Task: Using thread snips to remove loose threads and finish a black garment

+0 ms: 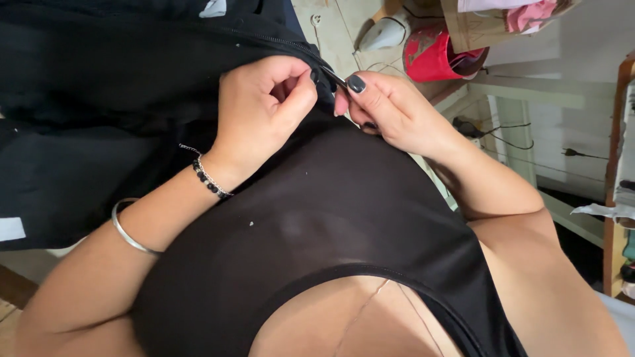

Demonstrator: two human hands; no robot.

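Pinching the black fabric garment (132,79) at its zippered edge with our closed left hand (264,109), we grip a thin dark metal tool (334,77) in our closed right hand (390,109), beside it.

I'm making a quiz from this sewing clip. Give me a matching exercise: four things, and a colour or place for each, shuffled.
Things:
1. garment
2. bangle
3. cylindrical container
4. beaded bracelet

Descriptions:
A. red, top of the view
B. black, pinched by left hand and right hand
C. silver, on the left forearm
D. dark beads, at the left wrist

Pairs: 1-B, 2-C, 3-A, 4-D
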